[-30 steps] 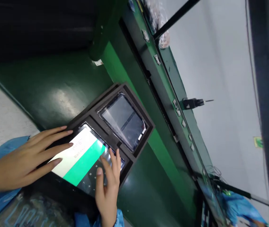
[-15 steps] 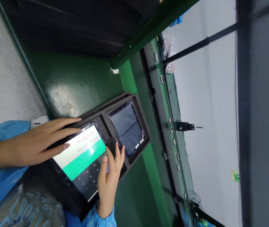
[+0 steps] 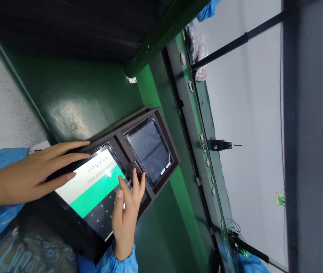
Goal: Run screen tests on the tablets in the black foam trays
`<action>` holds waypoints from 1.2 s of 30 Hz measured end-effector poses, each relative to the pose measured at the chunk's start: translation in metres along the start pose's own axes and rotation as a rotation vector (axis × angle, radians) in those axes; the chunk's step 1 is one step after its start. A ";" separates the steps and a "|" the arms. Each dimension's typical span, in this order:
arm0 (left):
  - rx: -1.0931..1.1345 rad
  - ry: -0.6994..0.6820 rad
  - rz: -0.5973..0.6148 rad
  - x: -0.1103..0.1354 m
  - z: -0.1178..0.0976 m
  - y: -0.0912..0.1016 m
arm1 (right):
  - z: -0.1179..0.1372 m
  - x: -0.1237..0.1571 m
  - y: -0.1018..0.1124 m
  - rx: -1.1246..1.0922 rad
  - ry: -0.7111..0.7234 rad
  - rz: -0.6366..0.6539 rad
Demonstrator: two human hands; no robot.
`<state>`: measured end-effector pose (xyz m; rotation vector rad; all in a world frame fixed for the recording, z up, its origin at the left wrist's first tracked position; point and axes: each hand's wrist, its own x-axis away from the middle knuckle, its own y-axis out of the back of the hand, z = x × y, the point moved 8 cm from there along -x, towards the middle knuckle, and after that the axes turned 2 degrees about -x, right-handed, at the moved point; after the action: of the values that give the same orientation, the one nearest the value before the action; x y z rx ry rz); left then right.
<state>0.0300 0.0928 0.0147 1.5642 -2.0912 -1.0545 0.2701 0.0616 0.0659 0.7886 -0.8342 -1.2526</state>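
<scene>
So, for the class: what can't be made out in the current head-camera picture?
Head view, all items:
Part of the lit screen's keypad: hidden by the right hand.
Whether that hand's fingers press or hover: the angle doesn't settle it.
Writing on the white labels of the dark panel: too small.
Green wall sign: too small to read.
Blue cloth: cut off by the bottom edge.

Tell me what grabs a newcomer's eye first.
First would likely be the lit screen, white and green and reading "Bad expression", set in the dark tray between the left hand and the right hand. Beside it lies a second, dark screen. Well right of the tray, a black thin-tipped tool also stands out.
</scene>
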 end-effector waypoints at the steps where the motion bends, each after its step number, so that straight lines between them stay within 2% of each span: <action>1: 0.019 0.014 0.009 0.001 0.002 -0.001 | 0.000 0.000 -0.003 0.013 0.002 0.028; 3: 0.045 0.049 0.031 0.003 0.007 -0.004 | -0.001 0.000 -0.004 0.011 -0.006 0.035; 4: 0.047 0.058 0.040 0.003 0.008 -0.005 | -0.002 0.001 0.000 -0.002 -0.014 -0.003; 8: -0.026 0.033 0.026 0.005 0.007 -0.005 | -0.018 0.012 0.026 -0.070 -0.121 -0.272; 10: -0.063 0.018 0.008 0.006 0.006 -0.004 | -0.028 0.019 0.030 -0.103 -0.181 -0.325; 15: -0.043 0.021 0.018 0.009 0.010 -0.009 | -0.034 0.030 0.028 -0.109 -0.202 -0.316; 23: -0.030 0.034 0.022 0.011 0.012 -0.010 | -0.025 0.033 0.017 -0.096 -0.167 -0.201; 29: 0.126 0.156 0.055 0.012 0.021 -0.014 | -0.024 0.028 0.001 -0.014 -0.139 -0.034; 32: 0.213 0.231 0.060 0.012 0.025 -0.014 | -0.025 0.031 0.009 -0.073 -0.150 -0.127; 36: 0.197 0.190 0.042 0.009 0.019 -0.011 | -0.035 0.043 0.022 -0.166 -0.225 -0.280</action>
<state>0.0222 0.0905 -0.0077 1.6314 -2.1381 -0.6726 0.3161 0.0238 0.0723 0.6524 -0.8046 -1.6607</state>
